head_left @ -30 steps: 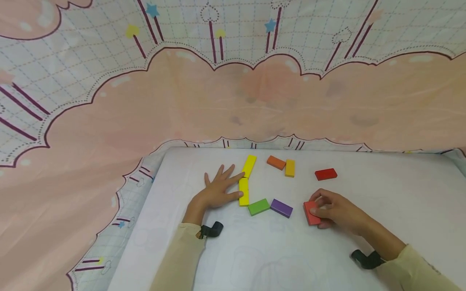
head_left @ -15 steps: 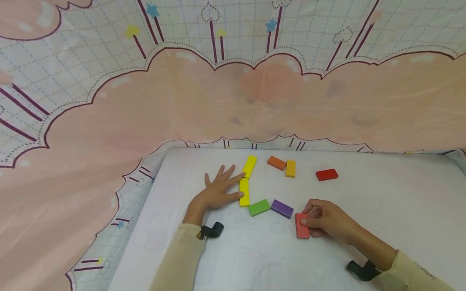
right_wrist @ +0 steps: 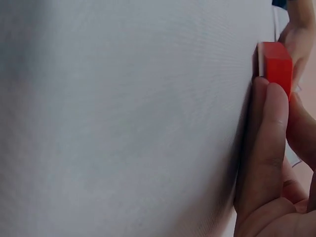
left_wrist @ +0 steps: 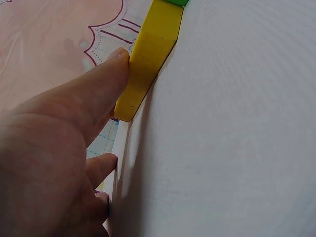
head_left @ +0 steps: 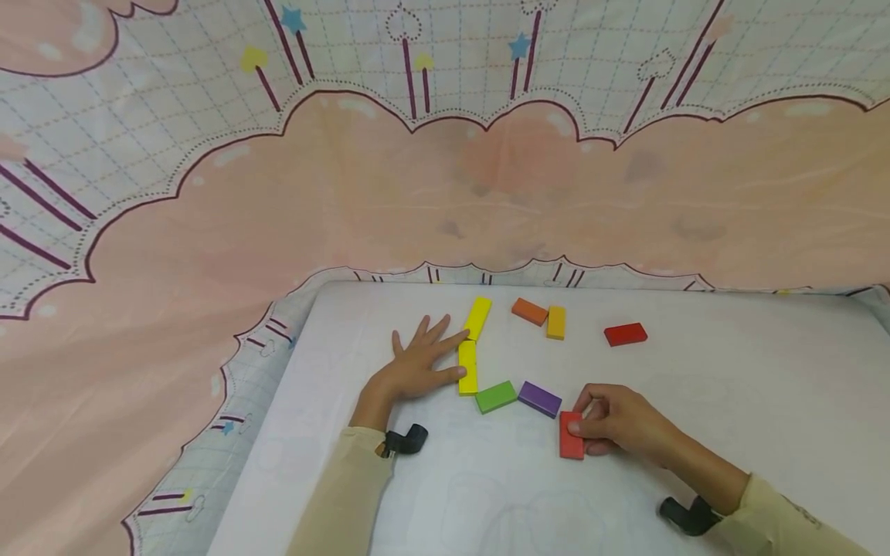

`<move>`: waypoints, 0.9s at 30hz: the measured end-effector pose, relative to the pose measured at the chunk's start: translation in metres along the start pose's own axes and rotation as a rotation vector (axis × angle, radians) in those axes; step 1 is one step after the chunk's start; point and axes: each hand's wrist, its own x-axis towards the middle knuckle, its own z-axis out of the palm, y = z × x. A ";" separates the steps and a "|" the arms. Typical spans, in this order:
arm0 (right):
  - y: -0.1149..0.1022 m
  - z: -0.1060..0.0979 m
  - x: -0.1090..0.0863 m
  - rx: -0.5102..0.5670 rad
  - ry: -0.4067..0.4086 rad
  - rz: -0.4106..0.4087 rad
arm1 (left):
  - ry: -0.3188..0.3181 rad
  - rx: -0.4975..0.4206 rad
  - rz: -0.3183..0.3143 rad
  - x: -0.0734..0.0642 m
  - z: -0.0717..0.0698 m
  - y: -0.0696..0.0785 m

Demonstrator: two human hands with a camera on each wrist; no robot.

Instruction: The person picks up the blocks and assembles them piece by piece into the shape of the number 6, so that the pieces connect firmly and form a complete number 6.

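head view: on the white counter (head_left: 695, 371) the right hand (head_left: 615, 422) has its fingers curled round a red block (head_left: 572, 435), which lies flat just right of and below the purple block (head_left: 539, 398). left of the purple block sits a green block (head_left: 495, 396), and beyond that a yellow block (head_left: 467, 367) that the flat, spread left hand (head_left: 416, 363) touches with its thumb. well above the purple block lie an orange block (head_left: 529, 311) and a second red block (head_left: 625, 333).

left wrist view: straight fingers (left_wrist: 94, 94) press against the yellow block's (left_wrist: 148, 59) long edge.

right wrist view: fingertips (right_wrist: 266, 143) pinch the red block (right_wrist: 276, 66) at its end. it looks stiff, light and smooth-painted, so it would likely slide easily; taking it by the two long sides seems surest.
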 end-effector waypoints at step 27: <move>-0.001 -0.007 -0.004 -0.234 -0.068 -0.086 | -0.013 -0.006 -0.023 -0.002 -0.002 0.006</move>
